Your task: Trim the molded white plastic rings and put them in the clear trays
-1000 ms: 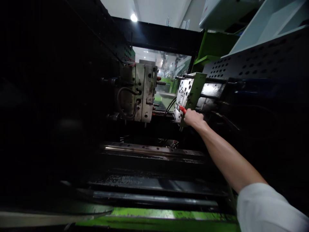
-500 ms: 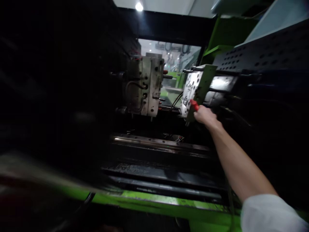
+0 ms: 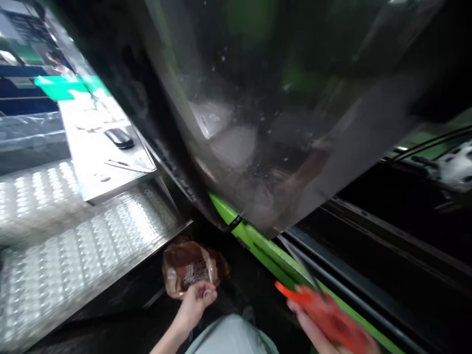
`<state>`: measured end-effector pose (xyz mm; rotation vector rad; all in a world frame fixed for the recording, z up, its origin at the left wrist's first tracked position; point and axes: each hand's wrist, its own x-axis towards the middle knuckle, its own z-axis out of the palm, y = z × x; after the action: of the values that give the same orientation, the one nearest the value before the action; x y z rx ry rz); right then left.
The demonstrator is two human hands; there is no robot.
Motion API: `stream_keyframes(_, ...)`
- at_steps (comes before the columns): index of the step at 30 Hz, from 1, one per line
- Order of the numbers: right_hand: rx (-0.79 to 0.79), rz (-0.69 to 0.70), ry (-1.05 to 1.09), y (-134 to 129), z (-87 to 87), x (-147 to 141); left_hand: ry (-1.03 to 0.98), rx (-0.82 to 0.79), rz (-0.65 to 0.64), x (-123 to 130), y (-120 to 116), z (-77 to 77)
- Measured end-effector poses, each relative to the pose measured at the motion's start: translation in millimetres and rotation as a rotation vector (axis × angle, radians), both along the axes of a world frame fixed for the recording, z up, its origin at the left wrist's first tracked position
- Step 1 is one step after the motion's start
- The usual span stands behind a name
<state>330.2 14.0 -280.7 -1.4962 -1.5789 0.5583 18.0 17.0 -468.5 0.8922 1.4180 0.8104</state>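
Observation:
My left hand (image 3: pixel 199 301) is closed in a pinch in front of an open brown plastic bag (image 3: pixel 170 268). A small pale piece (image 3: pixel 206 293) shows between its fingertips, too small to name. Many thin pale bits (image 3: pixel 195 273) lie inside the bag. On the right, my right hand (image 3: pixel 300 314) is wrapped round a red-orange hand tool (image 3: pixel 328 314). Motion blurs the tool, so its exact kind is unclear; its narrow orange end points up and left. The hand is beside the green machine edge (image 3: pixel 269 255).
A scuffed clear machine door (image 3: pixel 265 147) fills the upper middle. White trays with rows of bumps (image 3: pixel 73 255) stand at left, below a white table (image 3: pixel 88 162) bearing a black computer mouse (image 3: pixel 118 138) and a pen-like tool (image 3: pixel 125 165). Part of a metal mould (image 3: pixel 457 167) shows at far right.
The view has swung left and down from the machine's inside. My right hand has drawn back from the mould with the red tool. My left hand has come into view by the bag.

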Motion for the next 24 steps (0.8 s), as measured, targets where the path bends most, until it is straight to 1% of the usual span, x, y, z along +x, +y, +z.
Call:
stream_keyframes(1,0.003,0.052,0.032,11,-6.3,-31,-0.015,0.021,0.008,-7,0,13.3)
stream_keyframes(3,0.065,0.117,0.154,46,-16.6,-85,-0.054,0.076,0.021,-18,2,47.0)
stream_keyframes(4,0.081,0.122,0.165,68,-22.1,-105,-0.077,0.107,0.031,-22,3,66.5)
stream_keyframes(5,0.064,0.119,0.16,89,-28.4,-122,-0.097,0.14,0.042,-25,4,86.9)
stream_keyframes(6,0.012,0.103,0.143,109,-35.8,-134,-0.111,0.179,0.057,-26,5,107.5)
stream_keyframes(8,-0.104,0.063,0.068,139,-53.1,-148,-0.123,0.286,0.064,-29,6,146.0)
stream_keyframes(9,-0.146,0.046,0.011,147,-62.3,-150,-0.127,0.333,0.068,-30,6,162.4)
stream_keyframes(11,-0.155,0.02,-0.107,154,-79.7,-148,-0.143,0.394,0.076,-32,4,187.2)
stream_keyframes(13,-0.139,0.015,-0.172,148,-92.4,-141,-0.17,0.403,0.079,-36,2,201.0)
stream_keyframes(15,-0.143,-0.008,-0.138,132,-95.5,-131,-0.181,0.393,0.064,-40,0,206.3)
stream_keyframes(16,-0.136,-0.021,-0.083,120,-91.8,-127,-0.186,0.389,0.051,-42,-1,207.1)
stream_keyframes(17,-0.127,-0.014,-0.013,105,-84.2,-124,-0.193,0.381,0.029,-45,-2,207.3)
stream_keyframes(18,-0.114,0.02,0.059,89,-72.5,-123,-0.207,0.37,0.001,-47,-2,207.3)
stream_keyframes(20,-0.076,0.163,0.14,53,-39.8,-126,-0.244,0.347,-0.063,-49,-1,207.7)
stream_keyframes(21,-0.043,0.246,0.131,37,-21.1,-130,-0.253,0.345,-0.095,-49,0,208.5)
stream_keyframes(22,0.007,0.309,0.092,23,-2.9,-136,-0.255,0.353,-0.126,-48,1,209.5)
stream_keyframes(24,0.152,0.36,-0.017,3,26.9,-148,-0.259,0.384,-0.194,-45,3,212.6)
